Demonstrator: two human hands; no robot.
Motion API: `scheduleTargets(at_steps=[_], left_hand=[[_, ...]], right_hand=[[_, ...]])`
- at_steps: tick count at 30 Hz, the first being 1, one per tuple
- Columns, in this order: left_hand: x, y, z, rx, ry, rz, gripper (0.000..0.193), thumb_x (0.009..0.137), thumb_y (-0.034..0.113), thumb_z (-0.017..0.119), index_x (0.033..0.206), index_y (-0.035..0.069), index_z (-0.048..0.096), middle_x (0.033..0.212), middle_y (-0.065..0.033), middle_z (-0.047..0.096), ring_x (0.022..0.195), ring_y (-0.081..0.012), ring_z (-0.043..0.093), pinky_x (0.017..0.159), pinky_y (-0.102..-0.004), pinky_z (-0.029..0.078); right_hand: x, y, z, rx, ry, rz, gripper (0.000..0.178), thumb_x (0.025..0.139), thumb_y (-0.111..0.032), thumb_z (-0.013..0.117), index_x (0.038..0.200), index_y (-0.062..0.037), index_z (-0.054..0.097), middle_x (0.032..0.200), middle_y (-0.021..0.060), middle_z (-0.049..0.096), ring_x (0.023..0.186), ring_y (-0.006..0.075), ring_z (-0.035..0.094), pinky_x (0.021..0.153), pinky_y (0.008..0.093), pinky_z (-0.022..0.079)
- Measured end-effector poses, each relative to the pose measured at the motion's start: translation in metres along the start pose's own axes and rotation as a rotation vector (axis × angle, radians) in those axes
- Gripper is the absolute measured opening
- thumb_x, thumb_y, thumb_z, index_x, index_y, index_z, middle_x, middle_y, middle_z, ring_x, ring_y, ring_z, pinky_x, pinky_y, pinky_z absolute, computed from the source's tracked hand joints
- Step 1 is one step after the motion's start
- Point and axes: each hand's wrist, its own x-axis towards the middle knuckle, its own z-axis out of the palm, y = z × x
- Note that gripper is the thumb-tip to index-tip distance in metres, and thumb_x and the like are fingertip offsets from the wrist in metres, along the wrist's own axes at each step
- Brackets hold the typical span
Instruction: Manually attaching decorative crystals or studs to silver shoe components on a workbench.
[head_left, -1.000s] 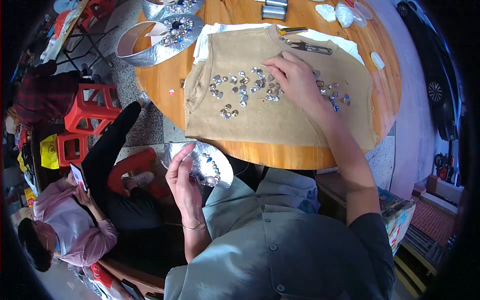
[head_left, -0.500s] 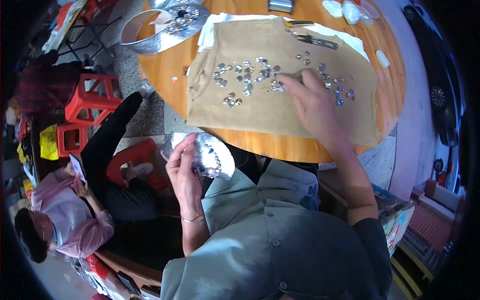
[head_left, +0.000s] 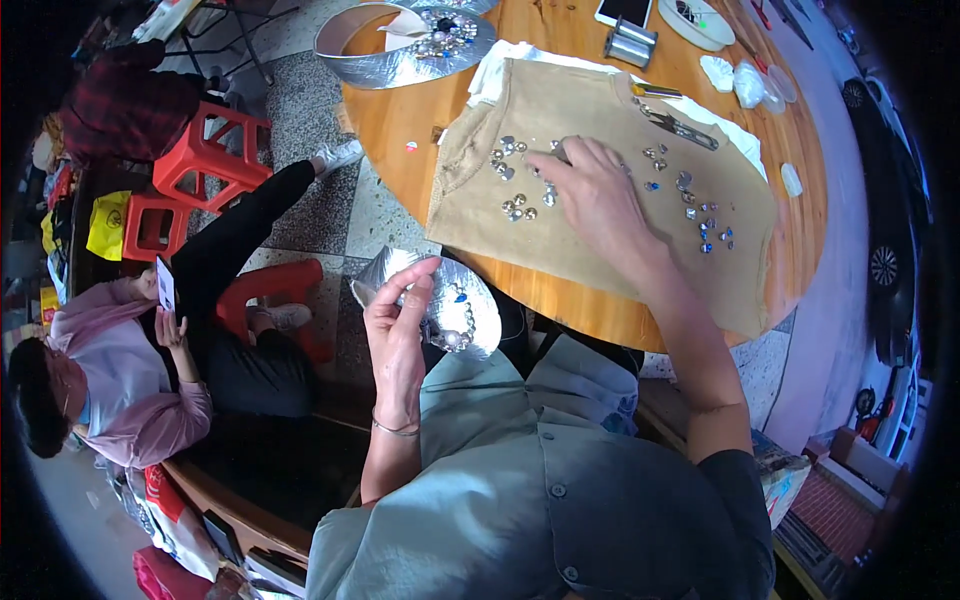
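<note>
A tan sleeveless knit garment [head_left: 610, 240] lies spread on the round wooden table, with clusters of silver and blue rhinestones [head_left: 518, 208] on it. My right hand [head_left: 597, 195] rests low over the middle clusters, its fingers apart and touching down among the stones. I see nothing held in it, though the stones beneath it are hidden. Beside my left thigh, my left hand [head_left: 398, 320] grips a curved silver foil piece [head_left: 483, 305] between its bent fingers and thumb. A curved row of beads and a blue stone shows on the foil.
A silver visor-shaped ring [head_left: 360, 62] holding beads sits at the table's far left. Small scissors [head_left: 690, 133], a yellow-handled cutter [head_left: 655, 91], a metal spool [head_left: 631, 43] and a white dish [head_left: 697, 25] lie beyond. A seated person [head_left: 130, 360] holds a phone near red stools [head_left: 205, 160].
My right hand has moved left across the rhinestones. The view has shifted, so the table and garment sit lower and farther right. My left hand keeps the silver foil piece.
</note>
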Motion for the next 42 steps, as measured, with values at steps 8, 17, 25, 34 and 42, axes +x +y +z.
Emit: scheduleTargets(at_steps=[8,17,25,34,42], left_hand=[[0.0,0.003,-0.002,-0.038,0.032,-0.019,0.019,0.088,0.008,0.058,0.104,0.0,0.065,0.094,-0.0037,0.064,0.082,-0.0063,0.056,0.075,-0.0195,0.043],[-0.001,0.003,-0.001,-0.026,0.007,-0.031,0.02,0.088,0.009,0.058,0.105,0.0,0.064,0.095,-0.0042,0.064,0.082,-0.0064,0.056,0.074,-0.0198,0.044],[0.0,0.0,0.003,0.067,0.012,-0.041,0.021,0.088,0.008,0.057,0.105,-0.002,0.063,0.098,-0.0067,0.064,0.087,-0.0096,0.057,0.079,-0.0215,0.044],[0.017,-0.002,-0.006,-0.004,0.005,0.013,0.022,0.087,0.008,0.058,0.106,-0.003,0.062,0.102,-0.0086,0.064,0.09,-0.0109,0.057,0.082,-0.0236,0.044],[0.018,0.0,-0.007,0.033,-0.017,0.055,0.021,0.087,0.009,0.059,0.104,-0.002,0.063,0.103,-0.009,0.064,0.09,-0.0094,0.056,0.082,-0.0226,0.043]], right_hand=[[-0.03,-0.006,-0.028,0.124,0.047,0.305,0.018,0.085,-0.006,0.055,0.1,-0.0059,0.063,0.077,0.0136,0.047,0.069,0.0278,0.051,0.062,0.0345,0.042],[-0.041,-0.023,-0.02,0.211,-0.014,0.214,0.016,0.084,-0.008,0.057,0.099,-0.0063,0.064,0.073,0.0112,0.044,0.064,0.0245,0.049,0.058,0.0337,0.04],[-0.029,-0.032,-0.008,0.064,0.01,0.057,0.024,0.08,-0.006,0.06,0.104,-0.0082,0.063,0.075,0.0104,0.043,0.068,0.0254,0.05,0.06,0.0355,0.042],[-0.08,-0.015,-0.021,0.23,0.193,0.386,0.023,0.078,-0.003,0.061,0.101,-0.0081,0.063,0.072,0.009,0.043,0.063,0.0246,0.051,0.056,0.0336,0.042],[-0.129,0.013,-0.05,0.11,0.342,0.562,0.015,0.081,-0.005,0.06,0.096,-0.0066,0.063,0.075,0.0105,0.049,0.065,0.0257,0.054,0.055,0.0322,0.042]])
